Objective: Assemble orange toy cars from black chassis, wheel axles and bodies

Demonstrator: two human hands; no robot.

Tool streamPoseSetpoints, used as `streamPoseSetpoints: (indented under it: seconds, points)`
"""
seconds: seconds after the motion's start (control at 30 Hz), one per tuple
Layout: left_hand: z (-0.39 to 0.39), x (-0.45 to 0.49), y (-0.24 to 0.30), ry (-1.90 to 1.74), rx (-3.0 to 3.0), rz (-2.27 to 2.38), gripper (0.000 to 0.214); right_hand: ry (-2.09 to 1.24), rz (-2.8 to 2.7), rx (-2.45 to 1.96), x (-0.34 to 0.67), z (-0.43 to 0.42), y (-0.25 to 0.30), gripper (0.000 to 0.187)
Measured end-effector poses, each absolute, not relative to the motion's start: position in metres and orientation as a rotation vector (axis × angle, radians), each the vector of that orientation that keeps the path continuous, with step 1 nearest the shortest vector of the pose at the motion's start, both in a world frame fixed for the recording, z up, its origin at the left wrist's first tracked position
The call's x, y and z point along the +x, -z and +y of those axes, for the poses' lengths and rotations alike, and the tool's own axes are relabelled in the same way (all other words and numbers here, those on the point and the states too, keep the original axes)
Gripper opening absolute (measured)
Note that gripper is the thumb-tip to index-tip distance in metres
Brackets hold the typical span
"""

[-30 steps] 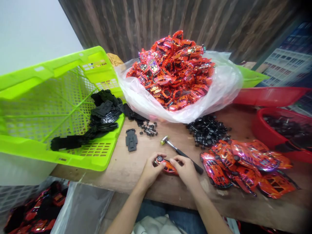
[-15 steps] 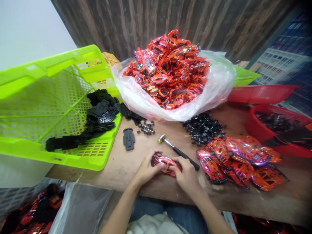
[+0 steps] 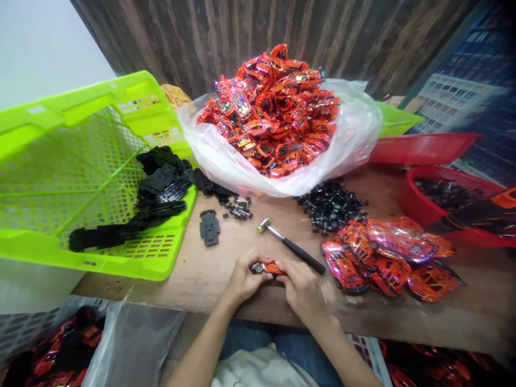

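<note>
My left hand [image 3: 244, 277], right hand [image 3: 303, 287]: fingers closed on car [image 3: 272, 267], one end each | hammer [image 3: 295, 249] 1 o'clock of it | chassis [image 3: 209, 228] 10 o'clock

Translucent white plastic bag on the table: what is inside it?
In the translucent white plastic bag, shiny orange-red plastic toy car shells are heaped above the rim. Those lower down are covered by the upper ones and the bag's side, so the bottom cannot be seen.
</note>
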State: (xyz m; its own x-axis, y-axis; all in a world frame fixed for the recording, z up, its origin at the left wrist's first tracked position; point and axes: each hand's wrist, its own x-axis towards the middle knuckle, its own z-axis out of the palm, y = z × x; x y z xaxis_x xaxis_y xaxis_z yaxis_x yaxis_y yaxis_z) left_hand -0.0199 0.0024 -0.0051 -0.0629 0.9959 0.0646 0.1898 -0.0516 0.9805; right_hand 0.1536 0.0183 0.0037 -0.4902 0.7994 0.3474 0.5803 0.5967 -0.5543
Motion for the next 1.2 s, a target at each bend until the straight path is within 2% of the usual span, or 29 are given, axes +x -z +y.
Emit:
streamPoseSetpoints:
  seconds: [0.23,0.37,0.43,0.53,0.7,0.73,0.8,0.87,0.93,1.07,1.2]
  points:
    - [-0.003,-0.012,-0.003,-1.213,1.422,1.501,0.014,-0.686,-2.112,-1.242,0.152,0.029,-0.006,0.022]
    - [-0.016,0.003,-0.009,-1.303,1.301,1.641,0.016,-0.306,-2.137,-1.432,0.138,0.039,-0.007,0.047]
    - [-0.018,0.004,-0.009,-1.325,1.179,1.688,0.02,-0.24,-2.196,-1.452,0.13,0.044,-0.005,0.051]
    - [-0.014,-0.007,-0.007,-1.257,1.036,1.696,0.027,-0.243,-2.227,-1.465,0.126,0.051,-0.003,0.042]
    - [0.004,-0.033,-0.005,-1.266,0.975,1.741,0.031,0.049,-2.284,-1.666,0.15,0.06,-0.01,0.025]
    - [0.008,-0.035,-0.003,-1.265,0.986,1.738,0.031,0.023,-2.311,-1.721,0.156,0.057,-0.012,0.023]
    - [0.015,-0.037,0.003,-1.25,0.995,1.748,0.027,-0.254,-2.298,-1.793,0.168,0.043,-0.017,0.026]
    - [0.019,-0.037,0.01,-1.253,0.991,1.768,0.024,-0.602,-2.134,-1.745,0.179,0.018,-0.019,0.034]
    - [0.021,-0.037,0.016,-1.276,0.99,1.766,0.024,-0.802,-1.896,-1.614,0.188,-0.012,-0.016,0.042]
    - [0.023,-0.039,0.023,-1.289,1.028,1.775,0.023,-0.959,-1.748,-1.632,0.201,-0.058,-0.001,0.051]
    - [0.024,-0.041,0.021,-1.229,1.101,1.823,0.021,-0.983,-1.788,-1.655,0.21,-0.062,0.01,0.05]
